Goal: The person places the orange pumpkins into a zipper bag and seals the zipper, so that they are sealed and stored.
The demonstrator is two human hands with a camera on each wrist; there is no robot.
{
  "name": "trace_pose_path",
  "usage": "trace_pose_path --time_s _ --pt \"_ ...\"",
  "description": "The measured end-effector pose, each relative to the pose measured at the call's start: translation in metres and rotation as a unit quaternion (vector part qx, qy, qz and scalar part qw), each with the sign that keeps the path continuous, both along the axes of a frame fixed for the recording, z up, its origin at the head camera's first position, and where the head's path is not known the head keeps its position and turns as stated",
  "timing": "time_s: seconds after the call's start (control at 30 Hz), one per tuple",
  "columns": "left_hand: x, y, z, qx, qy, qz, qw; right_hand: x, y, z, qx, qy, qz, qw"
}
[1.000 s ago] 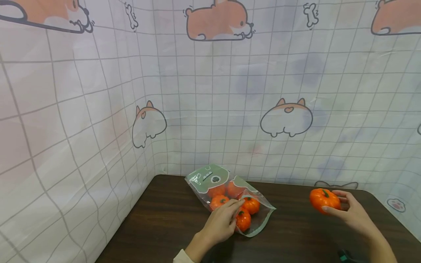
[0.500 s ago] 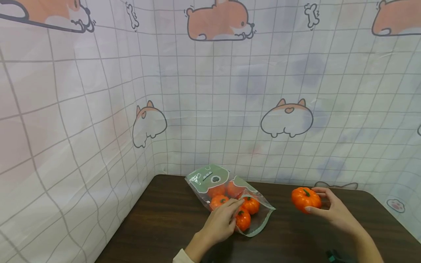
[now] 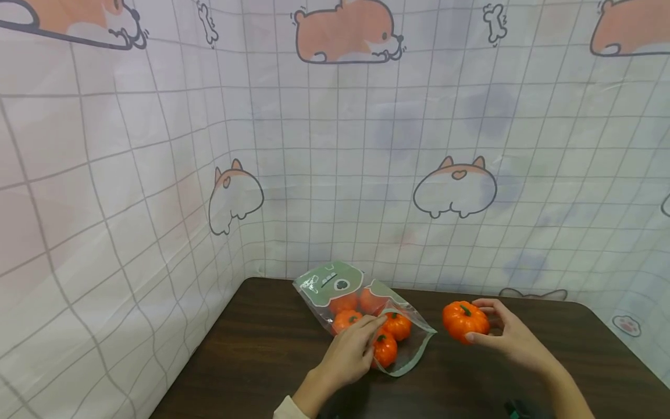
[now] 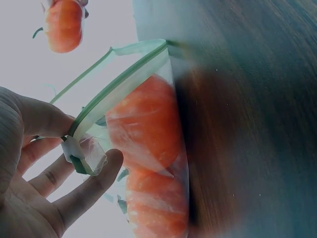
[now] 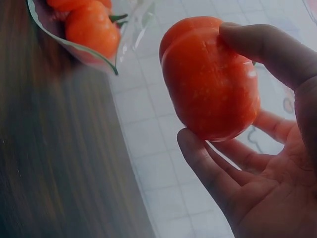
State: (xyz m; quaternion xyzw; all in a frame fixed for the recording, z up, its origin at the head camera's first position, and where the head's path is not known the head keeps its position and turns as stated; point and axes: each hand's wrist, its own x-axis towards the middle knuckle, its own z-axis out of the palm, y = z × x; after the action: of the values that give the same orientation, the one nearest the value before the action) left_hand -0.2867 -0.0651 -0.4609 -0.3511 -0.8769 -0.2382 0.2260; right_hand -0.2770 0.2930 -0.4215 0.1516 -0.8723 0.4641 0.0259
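A clear zip bag point(image 3: 419, 349) with a green cartoon print lies on the table, its mouth spread toward the right front. Several small orange pumpkins point(image 3: 385, 350) sit inside it. My left hand point(image 3: 348, 355) pinches the bag's edge between thumb and fingers; the left wrist view shows the green zip strip point(image 4: 116, 89) running from the thumb. My right hand point(image 3: 510, 334) holds another orange pumpkin point(image 3: 464, 321) with a green stem, above the table to the right of the bag. In the right wrist view the thumb presses this pumpkin point(image 5: 210, 79) from one side and the fingers from the other.
The dark wooden table point(image 3: 251, 361) reaches back to a white grid-patterned cloth point(image 3: 340, 221) with cartoon dogs, which also hangs on the left and right. A small dark and green object point(image 3: 515, 409) shows beside the right forearm at the front edge of the view.
My right hand has moved left with the pumpkin, closer to the bag's mouth. The left hand keeps its hold on the bag and has stayed in place.
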Motion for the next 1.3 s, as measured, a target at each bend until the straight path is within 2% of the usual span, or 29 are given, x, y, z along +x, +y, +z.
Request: trace_pose_path --time_s 0.17,0.27,0.43,0.73,0.9,1.07,1.3 --pt "0.000 0.000 0.001 -0.002 0.004 0.001 1.0000 0.003 -0.015 0.002 0.008 0.012 0.010 0.9999" --pt "0.001 0.001 0.002 -0.003 0.003 0.000 1.0000 0.004 -0.023 -0.001 0.001 0.005 0.022 0.9998" --pt "0.002 0.001 0.003 -0.005 0.002 0.005 1.0000 0.005 -0.034 -0.009 -0.010 -0.017 0.062 0.9979" --pt "0.002 -0.002 0.005 -0.004 -0.001 0.002 1.0000 0.004 -0.050 -0.021 0.006 -0.009 0.129 0.9916" --pt "0.001 -0.002 0.004 -0.004 0.001 0.002 1.0000 0.003 -0.060 -0.026 0.002 -0.033 0.157 0.9870" --pt "0.001 -0.002 0.003 -0.007 0.002 0.006 1.0000 0.003 -0.069 -0.029 0.012 -0.045 0.139 0.9892" --pt "0.002 -0.002 0.002 -0.009 0.005 0.006 0.9999 0.005 -0.083 -0.033 0.032 -0.028 0.028 0.9987"
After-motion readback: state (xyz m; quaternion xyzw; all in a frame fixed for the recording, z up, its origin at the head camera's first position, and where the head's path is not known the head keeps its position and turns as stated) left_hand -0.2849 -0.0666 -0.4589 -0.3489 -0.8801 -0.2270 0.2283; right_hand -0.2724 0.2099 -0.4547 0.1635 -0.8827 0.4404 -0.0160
